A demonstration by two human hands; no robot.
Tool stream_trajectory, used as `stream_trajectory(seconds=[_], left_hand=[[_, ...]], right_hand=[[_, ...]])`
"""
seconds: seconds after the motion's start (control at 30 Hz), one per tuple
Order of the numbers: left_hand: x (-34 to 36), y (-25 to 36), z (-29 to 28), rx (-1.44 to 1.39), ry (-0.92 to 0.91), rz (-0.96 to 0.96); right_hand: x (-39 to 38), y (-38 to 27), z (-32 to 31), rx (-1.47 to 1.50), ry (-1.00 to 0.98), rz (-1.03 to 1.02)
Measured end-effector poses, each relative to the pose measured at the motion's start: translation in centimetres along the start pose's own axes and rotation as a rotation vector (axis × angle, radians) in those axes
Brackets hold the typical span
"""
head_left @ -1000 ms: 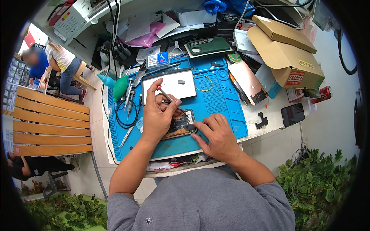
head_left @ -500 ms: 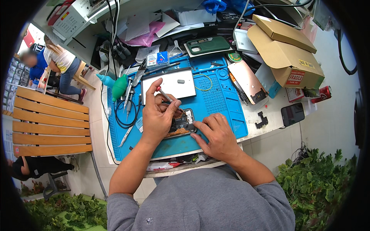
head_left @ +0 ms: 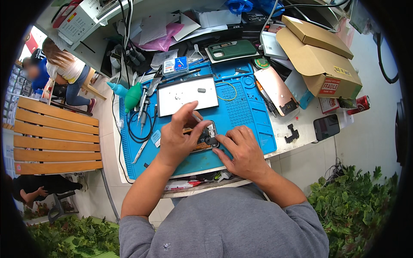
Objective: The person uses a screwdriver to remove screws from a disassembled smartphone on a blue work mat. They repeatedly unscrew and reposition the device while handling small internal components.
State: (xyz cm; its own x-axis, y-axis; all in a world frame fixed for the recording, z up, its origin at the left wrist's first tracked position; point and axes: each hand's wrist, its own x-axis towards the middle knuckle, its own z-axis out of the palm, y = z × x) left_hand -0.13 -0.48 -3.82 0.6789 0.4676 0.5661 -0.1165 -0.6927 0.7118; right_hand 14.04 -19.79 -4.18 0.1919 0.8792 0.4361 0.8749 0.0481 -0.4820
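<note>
An opened phone [head_left: 207, 141], its inside parts showing, lies on the blue work mat [head_left: 234, 112]. Over its left part is my left hand [head_left: 177, 139], fingers pinched on a slim screwdriver [head_left: 197, 115] that is mostly hidden behind them; its tip cannot be seen. My right hand [head_left: 241, 150] holds the phone's right edge with thumb and forefinger. Just beyond the phone sits a white pad [head_left: 187, 96] with tiny dark bits and a small grey block [head_left: 201, 90] on it.
A green air blower [head_left: 133, 98], a looped black cable [head_left: 142, 136] and tweezers [head_left: 141, 151] lie left. Right are a rose-gold phone back [head_left: 275, 91], a black bracket-shaped part [head_left: 292, 133], a dark phone [head_left: 326, 127] and a cardboard box [head_left: 327, 73]. A green phone case [head_left: 232, 50] lies at the back.
My left hand has shifted slightly right and lower, and the screwdriver has turned so that less of it shows. My right hand and the opened phone stay in place.
</note>
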Motion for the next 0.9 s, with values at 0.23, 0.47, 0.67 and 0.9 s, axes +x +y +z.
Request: stream_trajectory(seconds=[0.23,0.47,0.67,0.9], left_hand=[[3.7,3.3,-2.8,0.147,-0.372,0.122],[8.1,6.3,-4.8,0.437,-0.699,-0.010],[8.9,6.5,-4.6,0.487,-0.734,0.022],[8.3,6.2,-4.5,0.457,-0.687,-0.020]], right_hand=[[-0.1,0.1,0.1,-0.006,0.016,-0.003],[0.0,-0.1,0.1,-0.013,0.015,-0.001],[-0.1,0.0,0.1,-0.003,0.011,-0.002],[-0.2,0.0,0.2,-0.002,0.008,-0.001]])
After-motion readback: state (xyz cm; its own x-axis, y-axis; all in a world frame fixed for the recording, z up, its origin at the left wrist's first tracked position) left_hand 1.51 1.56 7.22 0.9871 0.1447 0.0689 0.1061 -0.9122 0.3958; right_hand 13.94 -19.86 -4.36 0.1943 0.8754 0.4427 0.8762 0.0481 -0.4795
